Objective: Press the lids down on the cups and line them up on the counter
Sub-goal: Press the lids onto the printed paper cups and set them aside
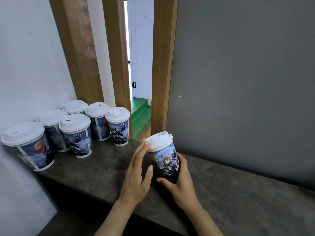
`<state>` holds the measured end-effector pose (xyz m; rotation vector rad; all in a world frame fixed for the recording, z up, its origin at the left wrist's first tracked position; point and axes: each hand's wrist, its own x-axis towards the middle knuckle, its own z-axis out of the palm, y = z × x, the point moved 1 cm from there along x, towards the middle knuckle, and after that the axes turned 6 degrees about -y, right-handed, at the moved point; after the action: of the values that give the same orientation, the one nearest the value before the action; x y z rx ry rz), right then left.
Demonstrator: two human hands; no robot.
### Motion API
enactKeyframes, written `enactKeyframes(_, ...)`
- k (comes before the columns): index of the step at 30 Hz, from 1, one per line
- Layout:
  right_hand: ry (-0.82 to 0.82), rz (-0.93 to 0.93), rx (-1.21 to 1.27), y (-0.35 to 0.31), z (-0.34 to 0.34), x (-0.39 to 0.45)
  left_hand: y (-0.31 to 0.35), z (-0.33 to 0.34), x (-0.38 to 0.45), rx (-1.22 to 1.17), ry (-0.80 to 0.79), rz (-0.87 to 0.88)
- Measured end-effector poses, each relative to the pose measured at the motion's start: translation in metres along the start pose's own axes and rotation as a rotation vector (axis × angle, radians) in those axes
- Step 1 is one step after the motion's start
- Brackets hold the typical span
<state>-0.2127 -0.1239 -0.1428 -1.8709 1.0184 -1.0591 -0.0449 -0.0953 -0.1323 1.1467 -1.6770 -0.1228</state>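
Dark stone-look counter (pixel 105 169) runs along a pale wall on the left and a grey wall on the right, with a wood-framed doorway (pixel 141 65) between them. At far left we count six lidded cups (pixel 75 133) standing upright in a loose cluster near the corner, some touching, not yet a clean line. Moving right, our left hand (pixel 138 174) is flat and straight-fingered, fingertips against the rim of a white lid (pixel 159 140). That lid sits on a printed cup (pixel 167 164), tilted and lifted off the counter, which our right hand (pixel 180 183) grips around the lower body. The lid looks slightly askew; we cannot tell whether it is seated. Risks: pressing sideways on a tilted cup may pop the lid or crush the paper wall, and setting it down carelessly could knock its neighbours.
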Motion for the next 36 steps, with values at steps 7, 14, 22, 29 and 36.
enactKeyframes(7,-0.105,-0.03,-0.038,-0.012,0.003,-0.006,-0.007,0.003,-0.003,-0.156,0.086,-0.071)
enactKeyframes(14,-0.096,0.069,0.08,-0.001,-0.001,-0.001,-0.007,0.004,-0.003,-0.196,0.087,-0.072)
enactKeyframes(22,-0.029,0.035,-0.007,0.004,0.002,-0.001,0.003,0.001,-0.004,0.067,0.007,0.042)
enactKeyframes(29,-0.065,-0.097,-0.173,-0.003,0.008,-0.004,0.004,0.0,-0.001,0.046,0.011,0.023)
enactKeyframes(36,-0.058,-0.125,-0.079,-0.002,0.006,-0.004,-0.001,0.0,-0.004,0.027,0.104,-0.05)
